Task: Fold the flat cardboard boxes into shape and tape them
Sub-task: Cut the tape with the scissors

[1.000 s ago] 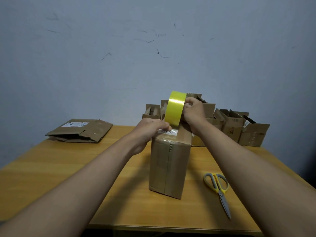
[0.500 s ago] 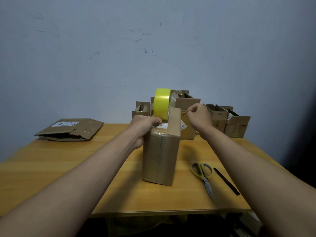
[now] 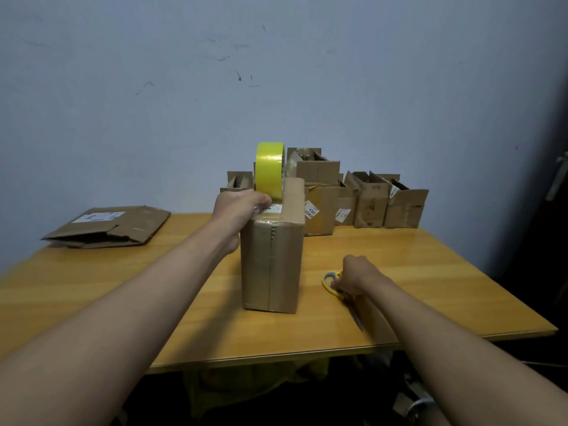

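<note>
The cardboard box (image 3: 272, 259) is stood upright on the wooden table (image 3: 445, 272), near the middle of the frame. A taped seam is seen running down its front. One top flap is stood up on the right side of the box top. A white label is stuck on the top.

The roll of yellow tape (image 3: 270, 170) is stood on its edge on the top of the box. It is held there by the left hand (image 3: 238, 207), whose grip is closed at the bottom of the roll, against the label.

The right hand (image 3: 353, 276) is laid low on the table, to the right of the box. Its fingers are curled around the yellow handles of the scissors (image 3: 339, 290). The blades are pointed toward the near edge of the table.

A flat, folded cardboard box (image 3: 107, 226) is laid at the left of the frame, on the far left corner of the table. A row of open, shaped boxes (image 3: 368, 201) is set against the blue wall (image 3: 276, 72), behind the middle box and to its right.
</note>
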